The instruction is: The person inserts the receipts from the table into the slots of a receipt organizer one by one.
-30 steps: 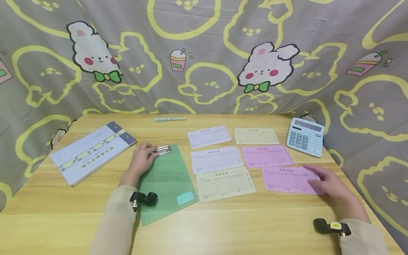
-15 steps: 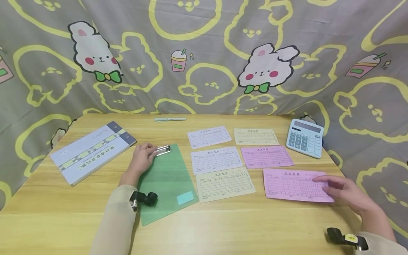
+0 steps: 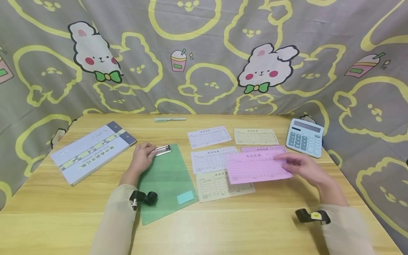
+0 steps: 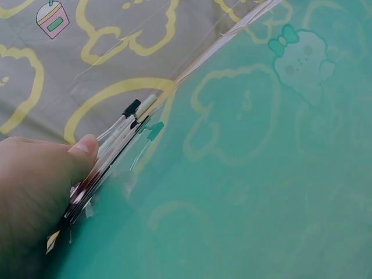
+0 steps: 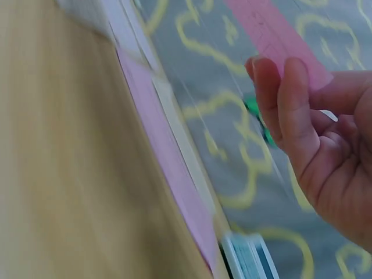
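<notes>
Head: pink slip point(image 3: 255, 170), lying lower right a second ago, now lifted centre-right over other slips point(image 3: 208, 161); I judge it in transit. Headings probably Chinese, too small to read. Left wrist: left hand point(image 4: 38, 197) grips green clipboard point(image 4: 232, 174), lower left. Right wrist: right hand point(image 5: 328, 139) pinches slip, upper right.

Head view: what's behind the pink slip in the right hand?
Parts of three slips: a lilac slip, a cream slip, another pink slip. The held slip covers the lilac's lower right, the cream's upper right and most of the other pink.
</notes>
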`<state>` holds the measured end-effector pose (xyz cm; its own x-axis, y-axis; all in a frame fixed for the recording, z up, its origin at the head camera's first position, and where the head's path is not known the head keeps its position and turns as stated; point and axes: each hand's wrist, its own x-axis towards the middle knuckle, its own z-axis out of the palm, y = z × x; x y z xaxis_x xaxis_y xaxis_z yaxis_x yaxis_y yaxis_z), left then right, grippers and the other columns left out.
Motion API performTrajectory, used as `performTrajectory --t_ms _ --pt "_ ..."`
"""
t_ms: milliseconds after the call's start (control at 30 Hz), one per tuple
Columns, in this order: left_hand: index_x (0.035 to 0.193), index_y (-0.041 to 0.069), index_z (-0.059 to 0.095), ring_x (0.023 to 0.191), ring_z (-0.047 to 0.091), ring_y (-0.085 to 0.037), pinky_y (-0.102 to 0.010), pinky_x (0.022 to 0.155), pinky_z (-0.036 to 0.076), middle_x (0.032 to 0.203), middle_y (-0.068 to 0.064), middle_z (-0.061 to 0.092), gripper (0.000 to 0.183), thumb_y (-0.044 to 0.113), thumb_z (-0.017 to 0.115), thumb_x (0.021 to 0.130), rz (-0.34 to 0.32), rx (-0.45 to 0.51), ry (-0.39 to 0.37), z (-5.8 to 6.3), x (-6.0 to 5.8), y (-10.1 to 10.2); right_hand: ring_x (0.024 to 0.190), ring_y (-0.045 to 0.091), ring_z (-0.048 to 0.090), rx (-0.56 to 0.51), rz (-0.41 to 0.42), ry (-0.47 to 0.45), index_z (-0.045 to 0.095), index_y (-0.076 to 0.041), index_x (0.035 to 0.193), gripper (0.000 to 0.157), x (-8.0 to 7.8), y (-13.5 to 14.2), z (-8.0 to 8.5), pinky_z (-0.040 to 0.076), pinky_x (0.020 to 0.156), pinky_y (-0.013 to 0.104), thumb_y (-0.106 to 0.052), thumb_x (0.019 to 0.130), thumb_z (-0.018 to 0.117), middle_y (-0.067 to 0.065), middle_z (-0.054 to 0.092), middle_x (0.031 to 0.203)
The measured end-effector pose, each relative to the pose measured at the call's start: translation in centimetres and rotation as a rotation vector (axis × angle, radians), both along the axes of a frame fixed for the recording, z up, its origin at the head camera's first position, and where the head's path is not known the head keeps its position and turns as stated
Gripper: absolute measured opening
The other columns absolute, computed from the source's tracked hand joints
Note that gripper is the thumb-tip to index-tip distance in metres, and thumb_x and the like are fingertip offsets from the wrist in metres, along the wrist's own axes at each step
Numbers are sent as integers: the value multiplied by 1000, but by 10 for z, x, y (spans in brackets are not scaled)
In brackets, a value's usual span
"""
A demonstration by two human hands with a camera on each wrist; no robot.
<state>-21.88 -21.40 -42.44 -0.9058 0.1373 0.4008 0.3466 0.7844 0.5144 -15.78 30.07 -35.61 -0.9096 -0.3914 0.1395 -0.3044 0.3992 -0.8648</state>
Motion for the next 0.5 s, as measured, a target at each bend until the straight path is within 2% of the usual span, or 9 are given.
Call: performTrajectory --t_ms 167,333,500 --pt "93 -7 63 84 43 -33 -42 74 29 88 -19 54 17 4 58 81 -18 11 30 -1 -1 0 88 13 52 3 22 -29 58 3 106 30 -27 -45 1 45 68 24 0 76 61 17 52 110" --pt "92 -7 63 84 43 -32 -42 76 29 88 -18 54 17 5 56 82 -13 19 12 0 -1 0 80 17 55 -39 32 -113 58 3 105 29 -46 -80 -1 47 64 26 0 77 60 17 55 105" --pt "92 -6 63 84 43 -32 -41 76 29 88 -17 55 18 7 55 83 -5 34 -3 0 -1 -1 73 19 57 -126 68 -172 57 6 104 28 -57 -108 -7 49 62 29 5 76 57 17 57 99"
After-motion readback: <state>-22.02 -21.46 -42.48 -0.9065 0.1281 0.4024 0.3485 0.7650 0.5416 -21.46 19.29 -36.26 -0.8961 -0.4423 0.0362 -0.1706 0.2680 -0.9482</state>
